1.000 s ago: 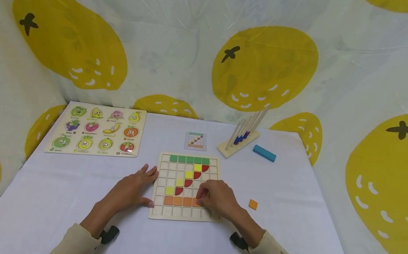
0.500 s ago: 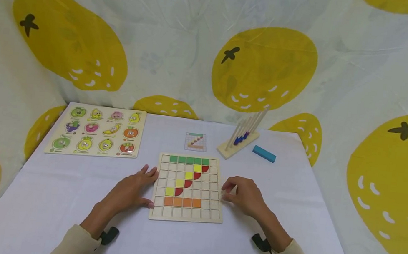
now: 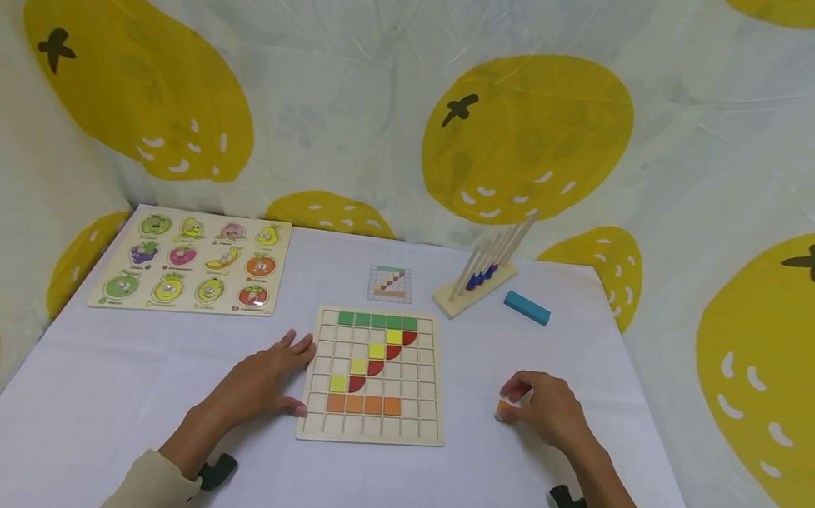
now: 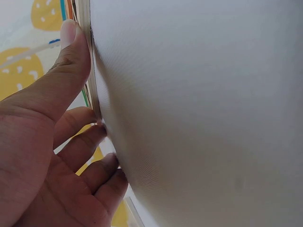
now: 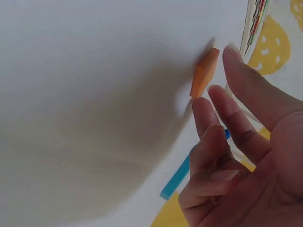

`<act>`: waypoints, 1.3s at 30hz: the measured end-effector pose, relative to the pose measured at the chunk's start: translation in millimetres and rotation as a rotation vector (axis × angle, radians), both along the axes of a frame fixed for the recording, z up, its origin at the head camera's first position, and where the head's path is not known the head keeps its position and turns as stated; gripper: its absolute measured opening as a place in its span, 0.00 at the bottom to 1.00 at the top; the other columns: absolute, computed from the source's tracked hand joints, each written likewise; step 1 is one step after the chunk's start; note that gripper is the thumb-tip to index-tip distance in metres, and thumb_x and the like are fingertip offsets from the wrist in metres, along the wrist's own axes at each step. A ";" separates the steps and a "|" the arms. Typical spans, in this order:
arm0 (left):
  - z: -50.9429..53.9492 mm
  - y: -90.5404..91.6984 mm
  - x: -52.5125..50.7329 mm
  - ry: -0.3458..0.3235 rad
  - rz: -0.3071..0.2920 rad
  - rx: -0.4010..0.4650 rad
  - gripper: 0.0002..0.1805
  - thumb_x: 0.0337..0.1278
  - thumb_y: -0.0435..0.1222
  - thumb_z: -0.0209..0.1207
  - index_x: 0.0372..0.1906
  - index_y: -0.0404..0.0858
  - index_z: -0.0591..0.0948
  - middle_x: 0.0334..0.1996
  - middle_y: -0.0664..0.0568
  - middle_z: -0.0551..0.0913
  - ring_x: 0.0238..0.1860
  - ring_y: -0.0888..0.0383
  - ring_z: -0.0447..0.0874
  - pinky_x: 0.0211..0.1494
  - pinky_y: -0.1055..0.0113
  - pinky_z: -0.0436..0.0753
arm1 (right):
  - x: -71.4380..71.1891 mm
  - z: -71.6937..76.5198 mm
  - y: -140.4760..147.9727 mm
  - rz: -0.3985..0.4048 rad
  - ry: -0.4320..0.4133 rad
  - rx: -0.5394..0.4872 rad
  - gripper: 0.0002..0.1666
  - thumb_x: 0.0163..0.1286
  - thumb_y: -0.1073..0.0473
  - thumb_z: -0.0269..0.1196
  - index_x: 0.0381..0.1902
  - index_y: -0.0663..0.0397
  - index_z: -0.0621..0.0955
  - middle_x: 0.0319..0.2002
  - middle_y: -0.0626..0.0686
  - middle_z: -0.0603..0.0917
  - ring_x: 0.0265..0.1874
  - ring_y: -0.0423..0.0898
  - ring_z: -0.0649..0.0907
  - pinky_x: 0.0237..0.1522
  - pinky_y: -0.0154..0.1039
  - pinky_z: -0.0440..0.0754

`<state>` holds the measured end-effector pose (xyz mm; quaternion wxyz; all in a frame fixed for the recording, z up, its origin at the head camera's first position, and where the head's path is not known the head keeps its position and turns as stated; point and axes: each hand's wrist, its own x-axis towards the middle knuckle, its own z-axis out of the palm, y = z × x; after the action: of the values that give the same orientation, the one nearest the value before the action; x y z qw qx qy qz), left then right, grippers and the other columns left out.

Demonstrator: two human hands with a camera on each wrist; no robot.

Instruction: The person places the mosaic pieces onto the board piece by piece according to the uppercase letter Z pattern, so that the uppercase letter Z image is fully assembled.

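A square wooden grid board (image 3: pixel 425 390) lies in the middle of the table. Green squares (image 3: pixel 379 321) form its top row, yellow squares (image 3: pixel 377 352) and red quarter-circles (image 3: pixel 376 369) step diagonally, and orange squares (image 3: pixel 364 405) line a lower row. My left hand (image 3: pixel 259 380) rests against the board's left edge, thumb and fingers spread. To the right of the board, my right hand (image 3: pixel 548 408) is around a loose orange square tile (image 5: pixel 205 72). In the right wrist view the tile lies flat on the cloth, with a gap between it and my thumb.
A small pattern card (image 3: pixel 391 284) lies behind the board. Farther right stand a wooden peg rack (image 3: pixel 474 291) with blue beads and a teal bar (image 3: pixel 527 308). A fruit puzzle board (image 3: pixel 191 263) occupies the back left. Fruit-print cloth hangs behind.
My right hand has left the board's lower orange row and moved right to the loose orange tile. My left hand has stayed at the board's edge.
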<state>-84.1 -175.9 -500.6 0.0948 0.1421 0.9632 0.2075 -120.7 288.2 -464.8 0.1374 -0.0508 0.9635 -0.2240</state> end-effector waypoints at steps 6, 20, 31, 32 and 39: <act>-0.5 0.8 -0.3 0.003 -0.002 -0.002 0.61 0.37 0.52 0.84 0.81 0.42 0.68 0.82 0.49 0.65 0.86 0.41 0.56 0.75 0.35 0.75 | 1.3 -3.3 -0.7 0.016 -0.032 0.010 0.15 0.55 0.58 0.83 0.34 0.45 0.86 0.32 0.46 0.82 0.37 0.45 0.78 0.37 0.39 0.73; 0.7 3.1 1.1 0.012 0.003 0.016 0.60 0.37 0.51 0.83 0.80 0.42 0.69 0.82 0.50 0.65 0.85 0.41 0.56 0.75 0.35 0.74 | -3.2 4.2 -54.1 0.148 0.036 -0.132 0.12 0.58 0.61 0.81 0.28 0.41 0.86 0.25 0.39 0.82 0.28 0.41 0.75 0.31 0.32 0.72; 2.3 6.1 1.1 -0.011 0.013 0.011 0.61 0.37 0.52 0.83 0.81 0.44 0.68 0.82 0.51 0.65 0.86 0.42 0.55 0.76 0.35 0.74 | -1.1 -2.4 -116.2 0.188 0.031 -0.178 0.12 0.60 0.58 0.81 0.28 0.38 0.86 0.25 0.37 0.82 0.30 0.41 0.77 0.34 0.32 0.75; 2.4 6.4 1.3 -0.011 0.013 0.010 0.61 0.37 0.52 0.83 0.81 0.44 0.68 0.82 0.51 0.65 0.86 0.42 0.55 0.76 0.35 0.74 | -1.3 -4.0 -119.5 0.190 0.032 -0.171 0.12 0.61 0.58 0.81 0.28 0.38 0.86 0.25 0.37 0.82 0.30 0.41 0.77 0.35 0.33 0.76; 1.8 8.6 1.7 -0.013 -0.003 0.016 0.61 0.37 0.53 0.83 0.81 0.42 0.68 0.82 0.49 0.65 0.86 0.41 0.55 0.76 0.36 0.74 | 1.0 -10.7 -129.0 0.195 0.010 -0.139 0.13 0.62 0.60 0.79 0.27 0.38 0.86 0.25 0.38 0.81 0.32 0.41 0.78 0.38 0.36 0.77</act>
<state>-82.5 -167.3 -498.8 0.1003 0.1431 0.9606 0.2161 -119.7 159.2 -475.5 0.1499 -0.1549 0.9368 -0.2757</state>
